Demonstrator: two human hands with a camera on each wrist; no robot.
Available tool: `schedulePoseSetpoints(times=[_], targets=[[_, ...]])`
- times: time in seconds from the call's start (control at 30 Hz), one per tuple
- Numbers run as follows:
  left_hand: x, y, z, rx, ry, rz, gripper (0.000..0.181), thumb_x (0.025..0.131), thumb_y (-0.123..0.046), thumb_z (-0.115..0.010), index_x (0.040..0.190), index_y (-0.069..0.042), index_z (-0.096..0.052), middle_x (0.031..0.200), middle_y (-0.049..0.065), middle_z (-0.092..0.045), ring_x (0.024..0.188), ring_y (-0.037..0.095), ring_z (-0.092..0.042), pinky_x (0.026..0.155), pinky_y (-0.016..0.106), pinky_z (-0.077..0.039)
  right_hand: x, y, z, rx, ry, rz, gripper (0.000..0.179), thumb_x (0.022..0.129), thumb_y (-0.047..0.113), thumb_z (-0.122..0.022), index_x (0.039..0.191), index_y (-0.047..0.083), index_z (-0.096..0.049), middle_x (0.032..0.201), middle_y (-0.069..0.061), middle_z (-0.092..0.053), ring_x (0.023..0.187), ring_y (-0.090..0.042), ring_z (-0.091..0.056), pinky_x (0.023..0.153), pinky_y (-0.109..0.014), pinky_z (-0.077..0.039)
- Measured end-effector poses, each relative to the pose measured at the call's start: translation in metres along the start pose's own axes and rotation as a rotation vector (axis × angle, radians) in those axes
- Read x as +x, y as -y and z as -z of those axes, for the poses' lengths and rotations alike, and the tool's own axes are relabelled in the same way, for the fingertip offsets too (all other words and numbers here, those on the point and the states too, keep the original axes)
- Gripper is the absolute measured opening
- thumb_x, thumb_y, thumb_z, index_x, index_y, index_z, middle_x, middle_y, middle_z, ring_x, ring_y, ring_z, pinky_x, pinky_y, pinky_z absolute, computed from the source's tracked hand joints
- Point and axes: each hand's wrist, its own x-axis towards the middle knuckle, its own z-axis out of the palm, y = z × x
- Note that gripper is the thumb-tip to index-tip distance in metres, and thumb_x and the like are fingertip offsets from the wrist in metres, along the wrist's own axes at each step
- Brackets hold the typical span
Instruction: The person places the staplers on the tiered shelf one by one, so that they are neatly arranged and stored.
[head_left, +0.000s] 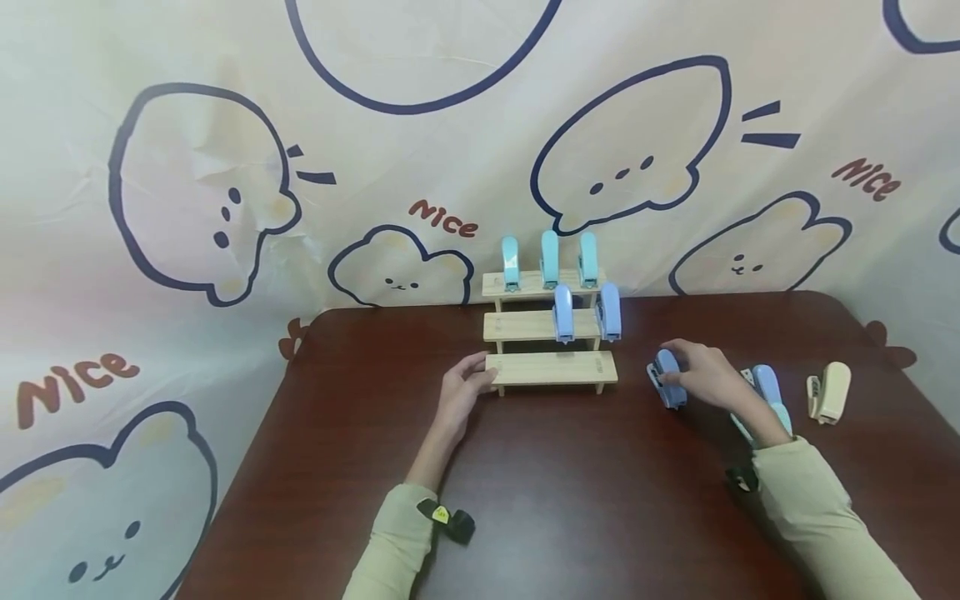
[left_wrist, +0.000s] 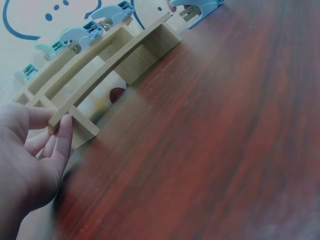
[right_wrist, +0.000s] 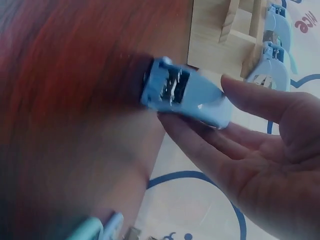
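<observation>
A three-step wooden stand [head_left: 551, 369] stands at the back of the table. My left hand [head_left: 459, 396] pinches the left end of its lowest step between thumb and fingers, as the left wrist view [left_wrist: 35, 155] confirms. Just right of the stand, my right hand [head_left: 708, 379] grips a blue stapler [right_wrist: 205, 102] between thumb and fingers, its front end towards the table; whether it touches the tabletop I cannot tell. On the top step stand three light turquoise staplers [head_left: 550, 260]. The middle step holds two periwinkle-blue staplers [head_left: 563, 313], towards its right end. The lowest step is bare.
Beside my right forearm lie another blue stapler [head_left: 767, 383] and a turquoise one [head_left: 782, 414], partly hidden by the arm. Farther right is a cream stapler [head_left: 831, 393]. A cartoon-printed cloth [head_left: 420, 167] hangs behind the dark wooden table [head_left: 570, 492].
</observation>
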Motion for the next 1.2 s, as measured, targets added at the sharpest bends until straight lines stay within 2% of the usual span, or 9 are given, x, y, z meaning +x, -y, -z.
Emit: schedulePoseSetpoints(times=[0.1,0.5,0.9,1.07,1.2], targets=[[0.0,0.0,-0.001,-0.006,0.0,-0.001,0.046,0.094,0.0,-0.068,0.137,0.011,-0.058,0.127,0.027,-0.064,0.089,0.012,-0.068,0.079,0.026,-0.06,0.002,-0.001,-0.003,0.014,-0.005,0.009,0.05,0.094,0.003,-0.071,0.137,-0.014,-0.053,0.131,-0.039,-0.058,0.118,-0.056,-0.056,0.092,-0.066,-0.054],[-0.002,-0.001,-0.002,0.001,-0.004,-0.013,0.046,0.093,-0.001,-0.068,0.137,0.011,-0.058,0.124,0.025,-0.065,0.088,0.015,-0.069,0.079,0.027,-0.06,0.004,-0.002,-0.004,0.063,-0.11,-0.05,0.047,0.094,0.006,-0.07,0.134,-0.014,-0.056,0.12,-0.038,-0.064,0.101,-0.048,-0.065,0.082,-0.058,-0.06],[-0.002,-0.002,-0.001,-0.002,-0.005,-0.014,0.045,0.094,0.0,-0.068,0.136,0.011,-0.058,0.124,0.026,-0.065,0.089,0.015,-0.068,0.08,0.027,-0.06,0.004,0.001,0.002,0.07,-0.187,-0.089,0.049,0.095,0.012,-0.073,0.134,-0.014,-0.057,0.123,-0.038,-0.062,0.107,-0.052,-0.062,0.08,-0.057,-0.06],[-0.001,-0.001,-0.001,0.0,-0.004,-0.015,0.046,0.094,-0.001,-0.068,0.138,0.011,-0.057,0.125,0.027,-0.064,0.088,0.013,-0.068,0.08,0.027,-0.06,0.001,0.004,0.009,0.074,-0.214,-0.082,0.049,0.094,0.012,-0.074,0.133,-0.014,-0.058,0.12,-0.038,-0.064,0.099,-0.049,-0.065,0.073,-0.052,-0.061],[-0.001,0.0,-0.001,-0.001,-0.003,-0.013,0.047,0.094,-0.001,-0.068,0.138,0.011,-0.057,0.126,0.028,-0.064,0.089,0.014,-0.068,0.08,0.026,-0.06,0.0,0.006,0.013,0.079,-0.235,-0.07,0.049,0.095,0.013,-0.074,0.133,-0.014,-0.058,0.12,-0.038,-0.064,0.102,-0.052,-0.065,0.076,-0.056,-0.061]])
